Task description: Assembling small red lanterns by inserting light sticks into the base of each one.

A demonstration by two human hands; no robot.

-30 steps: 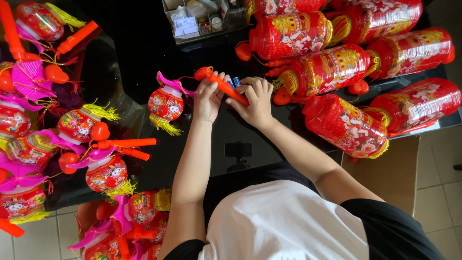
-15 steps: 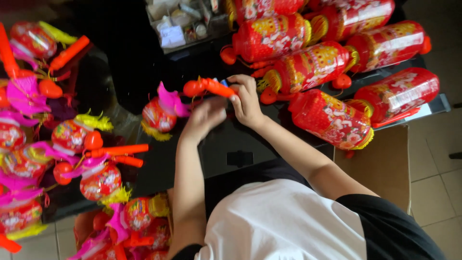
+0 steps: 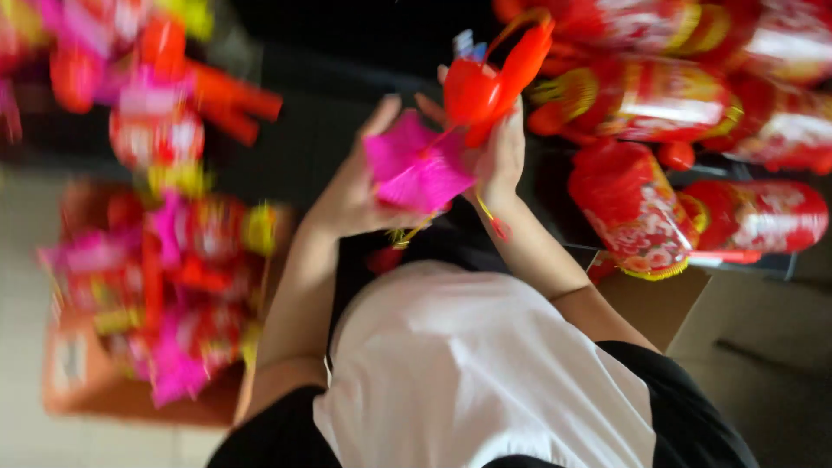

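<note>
Your left hand (image 3: pixel 351 195) cups the pink fan-shaped tassel (image 3: pixel 416 169) of a toy lantern, fingers closed under it. Your right hand (image 3: pixel 498 152) grips the orange handle piece (image 3: pixel 494 82) (fingers wrapped around it) above the dark desk (image 3: pixel 303 139), beside red lanterns (image 3: pixel 659 100).

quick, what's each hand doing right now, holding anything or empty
Left hand: fingers spread, pressed against the pink tassel; a grip cannot be told.
Right hand: closed on the red lantern handle.
</note>
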